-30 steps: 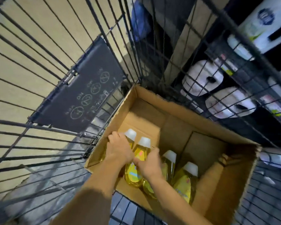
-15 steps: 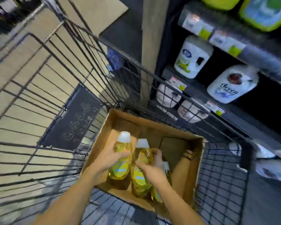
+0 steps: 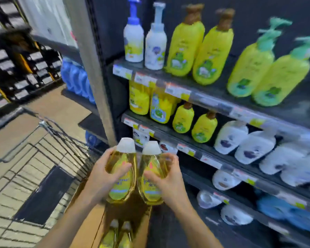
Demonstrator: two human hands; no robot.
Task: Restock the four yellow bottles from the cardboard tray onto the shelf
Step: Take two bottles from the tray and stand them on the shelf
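My left hand (image 3: 102, 178) grips one clear yellow bottle (image 3: 123, 176) with a white cap. My right hand (image 3: 166, 179) grips a second yellow bottle (image 3: 151, 178) beside it. Both bottles are upright, held side by side above the cardboard tray (image 3: 89, 230), in front of the lower shelves. Two more yellow bottles (image 3: 117, 235) lie in the tray at the bottom of the view. The shelf (image 3: 213, 97) stands ahead and to the right, stocked with bottles.
The tray rests in a wire shopping cart (image 3: 48, 145) on the left. A grey upright post (image 3: 91, 68) marks the shelf's left end. Yellow-green pump bottles (image 3: 268, 68) fill the upper shelf, white jugs (image 3: 254, 147) the lower ones. Tan floor lies at left.
Both hands have lifted a bottle each up out of the tray to shelf height. My view has swung up from the cart to the shelves.
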